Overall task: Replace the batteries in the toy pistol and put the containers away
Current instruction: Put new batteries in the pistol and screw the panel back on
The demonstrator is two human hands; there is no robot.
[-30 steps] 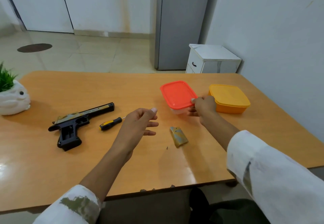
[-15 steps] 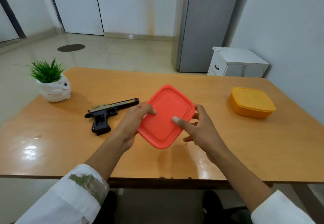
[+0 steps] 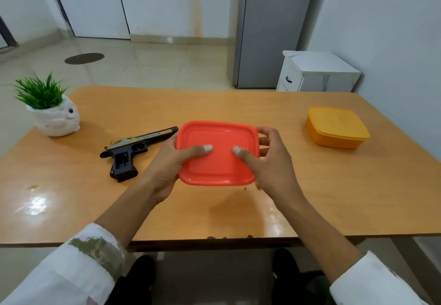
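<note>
A container with a red lid is held above the middle of the wooden table. My left hand grips its left side and my right hand its right side, both thumbs pressed on the lid. The black and gold toy pistol lies on the table to the left, with its grip facing me. A closed orange container sits at the right. The screwdriver and battery cover are hidden behind the red container and my hands.
A white animal-shaped pot with a green plant stands at the table's far left. Beyond the table are a white cabinet and a grey fridge. A tiny dark speck lies under the red container.
My right hand brought the red-lidded container from beside the orange one to the middle. My left hand took hold of it too. The lid has turned level, and both thumbs now rest on top.
</note>
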